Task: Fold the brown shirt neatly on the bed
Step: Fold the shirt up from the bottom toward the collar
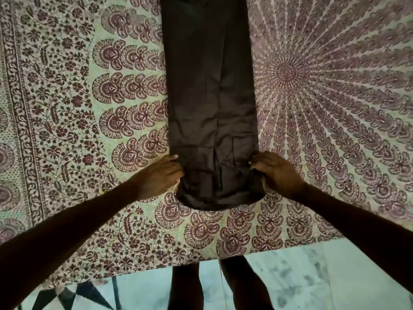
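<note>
The brown shirt [207,90] lies on the bed as a long narrow strip, its sides folded inward, running from the top of the view down toward me. Its near end is bunched and slightly lifted. My left hand [159,176] grips the near left corner of the shirt, fingers curled around the edge. My right hand [276,173] grips the near right corner, pinching the cloth between thumb and fingers. Both arms reach in from the lower corners of the view.
The bed is covered by a patterned sheet [324,97] in pale green and maroon with a mandala at right. The bed's near edge [201,260] runs below the shirt. My legs [223,287] stand on a pale tiled floor [312,276].
</note>
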